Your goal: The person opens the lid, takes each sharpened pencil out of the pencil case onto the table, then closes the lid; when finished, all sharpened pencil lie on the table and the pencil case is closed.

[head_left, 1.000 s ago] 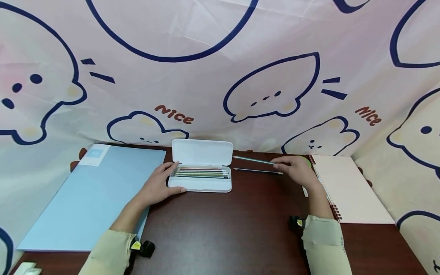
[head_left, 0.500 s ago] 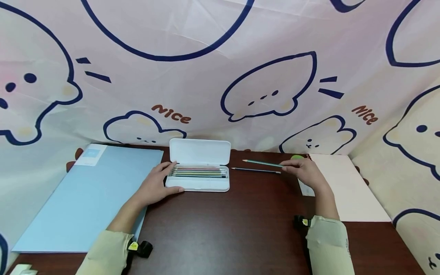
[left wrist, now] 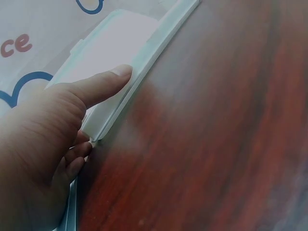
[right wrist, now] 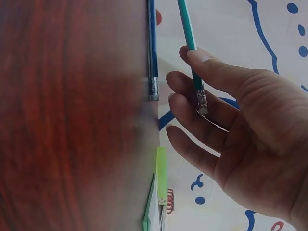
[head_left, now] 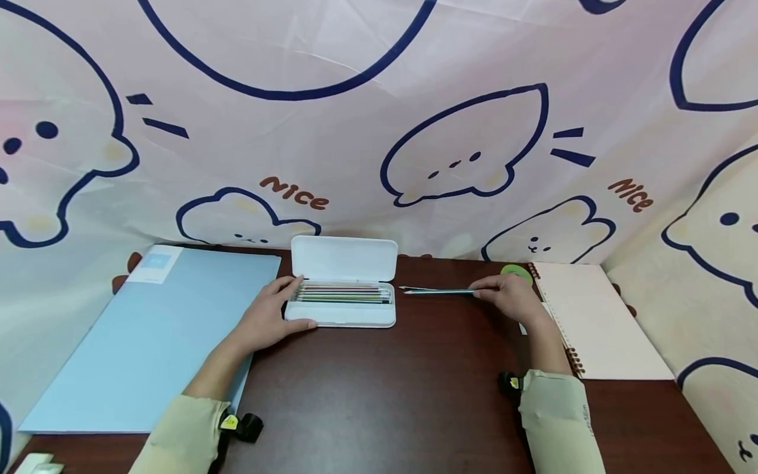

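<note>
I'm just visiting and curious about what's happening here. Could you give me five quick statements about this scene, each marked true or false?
1. The left hand holds one end of the white case. True.
2. The right hand holds a notebook. False: it pinches a teal pencil.
3. The case's lid is closed. False: the lid stands open.
4. Several pencils lie inside the case. True.
5. The spiral notebook is on the person's left. False: the spiral notebook lies on the person's right.

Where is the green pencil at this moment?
In the right wrist view, the green pencil is at upper centre, pinched in the right hand, just right of the dark blue pencil.
</note>
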`<state>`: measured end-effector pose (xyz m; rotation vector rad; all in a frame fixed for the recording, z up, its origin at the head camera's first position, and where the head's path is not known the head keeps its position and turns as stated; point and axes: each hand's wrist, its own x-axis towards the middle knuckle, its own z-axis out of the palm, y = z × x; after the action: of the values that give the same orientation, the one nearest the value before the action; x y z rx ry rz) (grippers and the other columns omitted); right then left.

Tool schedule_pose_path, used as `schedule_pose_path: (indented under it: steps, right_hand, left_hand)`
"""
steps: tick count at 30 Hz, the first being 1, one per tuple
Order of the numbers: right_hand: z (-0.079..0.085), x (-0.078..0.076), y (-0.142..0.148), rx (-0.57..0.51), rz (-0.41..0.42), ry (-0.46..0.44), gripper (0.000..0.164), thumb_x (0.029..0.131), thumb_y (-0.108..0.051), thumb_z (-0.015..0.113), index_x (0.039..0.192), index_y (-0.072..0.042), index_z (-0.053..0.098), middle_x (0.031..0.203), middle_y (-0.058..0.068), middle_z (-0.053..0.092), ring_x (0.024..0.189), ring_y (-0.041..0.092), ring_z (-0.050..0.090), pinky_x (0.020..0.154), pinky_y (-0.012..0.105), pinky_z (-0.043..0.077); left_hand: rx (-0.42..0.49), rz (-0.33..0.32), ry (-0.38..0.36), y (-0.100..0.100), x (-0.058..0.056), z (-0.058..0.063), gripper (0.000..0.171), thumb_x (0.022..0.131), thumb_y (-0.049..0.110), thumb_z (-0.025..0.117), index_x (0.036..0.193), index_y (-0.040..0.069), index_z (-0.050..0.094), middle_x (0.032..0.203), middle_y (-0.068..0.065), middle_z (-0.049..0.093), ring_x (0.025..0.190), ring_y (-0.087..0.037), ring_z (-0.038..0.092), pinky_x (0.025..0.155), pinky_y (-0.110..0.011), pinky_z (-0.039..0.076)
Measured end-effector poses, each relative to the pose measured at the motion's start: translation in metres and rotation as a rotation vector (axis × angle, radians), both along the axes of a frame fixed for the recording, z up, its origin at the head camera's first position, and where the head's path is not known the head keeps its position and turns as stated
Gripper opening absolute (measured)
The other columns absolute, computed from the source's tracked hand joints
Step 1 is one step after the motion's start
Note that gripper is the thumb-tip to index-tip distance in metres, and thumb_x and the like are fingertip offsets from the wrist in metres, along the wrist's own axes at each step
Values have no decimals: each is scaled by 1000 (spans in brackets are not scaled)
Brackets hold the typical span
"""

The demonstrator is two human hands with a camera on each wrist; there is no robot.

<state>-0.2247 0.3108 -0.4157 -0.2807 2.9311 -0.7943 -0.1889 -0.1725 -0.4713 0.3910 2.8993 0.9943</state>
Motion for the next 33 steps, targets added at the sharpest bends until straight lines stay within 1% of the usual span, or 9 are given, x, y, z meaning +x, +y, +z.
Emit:
schedule_pose_path:
  steps: [6,9,12,16,20,24,27,30,33]
  right_hand:
    - [-3,-1,-3,43,3,6,20,98,-22,68,113,-16,80,109,8,77,98,24,67,82,43,56]
    - [-5,-2,-4,51,6,7,20,98,-22,68,113,-15,79,110,9,77,101,27,68,85,47,55]
    - [-7,-4,-6,62,-3,-6,18,98,-24,68,110,-16,78,109,7,76,99,26,67,85,46,55]
    - [-8,-5,-9,61,-12,-14,13,97,-24,69,105,-16,76,103,5,74,90,22,64,81,42,53]
    - [-7,-6,-11,74,-16,-17,10,97,-24,69,103,-17,75,102,4,73,89,22,62,81,41,52]
    - [-5,-5,-11,101,-8,10,9,97,-20,69,102,-15,75,107,8,73,90,25,62,82,45,52]
    - [-5,-5,-9,108,-12,24,9,97,-15,69,101,-13,76,108,10,72,89,26,62,80,46,52]
    - [-6,-5,-9,115,-11,19,8,97,-13,69,101,-14,76,103,9,73,86,24,61,79,44,51]
    - [-6,-6,-10,122,8,23,7,96,-15,69,100,-14,75,94,5,72,80,20,60,75,40,50]
  left_hand:
    - [-4,-1,5,0,0,1,101,84,54,78,160,9,30,158,-22,34,142,-44,36,111,-65,36]
    - [-3,0,4,-1,0,1,101,84,54,78,160,9,31,158,-22,35,142,-44,36,111,-66,36]
    - [-6,4,-6,-1,1,1,101,84,54,78,160,9,30,158,-22,34,142,-44,36,111,-66,36]
    - [-4,4,-3,0,1,1,102,83,56,78,160,9,30,158,-22,34,142,-44,36,111,-65,36]
    - [-4,5,0,1,1,1,101,84,54,79,160,9,30,158,-21,35,142,-43,36,111,-65,36]
    - [-2,3,4,2,-1,2,101,84,53,79,160,9,30,158,-21,35,142,-43,37,111,-64,36]
    - [-2,3,3,2,-1,3,101,83,54,79,160,9,31,158,-22,35,141,-43,37,111,-65,36]
    - [-3,1,-7,1,-1,1,101,83,54,79,160,9,30,158,-22,34,142,-43,36,111,-65,36]
    - [-5,7,-8,1,-1,0,102,83,54,79,161,10,30,159,-21,34,142,-42,36,112,-64,36]
